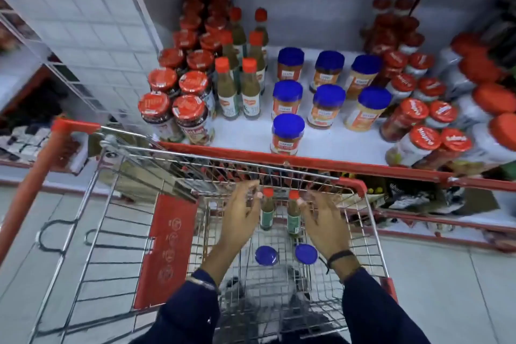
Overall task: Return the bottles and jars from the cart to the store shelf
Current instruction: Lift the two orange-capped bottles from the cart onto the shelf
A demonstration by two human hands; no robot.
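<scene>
Store shelving with a red front edge (321, 160) stands just beyond the wire cart (371, 234). Inside, two red-capped bottles (267, 211) stand upright, two blue-lidded jars (266, 255) nearer the person. The left hand (240, 212) and right hand (324, 220) flank the bottles, fingers spread, gripping nothing. Likely glass: breakable, slick, best taken round the body. Bare shelf room lies beside the front jar.
</scene>
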